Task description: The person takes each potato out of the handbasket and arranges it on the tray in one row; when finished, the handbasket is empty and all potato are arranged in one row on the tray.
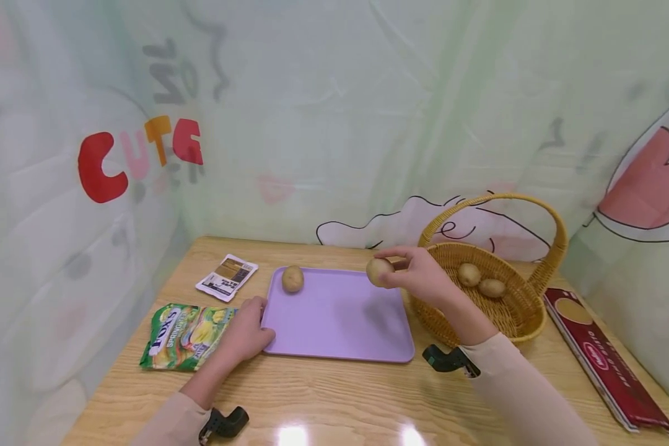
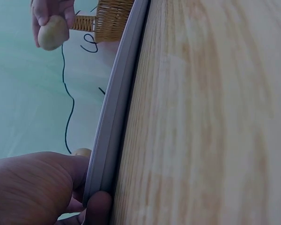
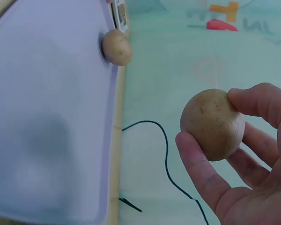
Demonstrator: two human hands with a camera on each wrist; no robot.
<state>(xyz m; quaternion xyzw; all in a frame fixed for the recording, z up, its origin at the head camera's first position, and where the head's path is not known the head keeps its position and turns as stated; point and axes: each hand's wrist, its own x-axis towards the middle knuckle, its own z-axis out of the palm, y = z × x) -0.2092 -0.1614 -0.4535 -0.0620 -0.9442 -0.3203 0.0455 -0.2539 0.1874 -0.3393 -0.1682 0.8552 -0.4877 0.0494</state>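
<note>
Between thumb and fingertips, my right hand [image 1: 424, 275] pinches a round potato [image 3: 212, 124], held up over the far right part of a lilac tray [image 1: 334, 322]. A second potato [image 1: 292, 279] lies in the tray's far left corner. At the tray's left edge is my left hand [image 1: 249, 331]; the left wrist view shows its thumb and fingers [image 2: 99, 208] gripping the rim from both sides. To the right stands a wicker basket [image 1: 513, 310] with a tall handle, and two potatoes [image 1: 469, 274] lie inside it.
Left of the tray lie a green Fox's candy bag [image 1: 186, 337] and a small white-and-brown packet [image 1: 227, 277]. A long red coffee package [image 1: 607, 359] lies right of the basket. A printed curtain [image 1: 323, 124] hangs behind the wooden table [image 1: 323, 402].
</note>
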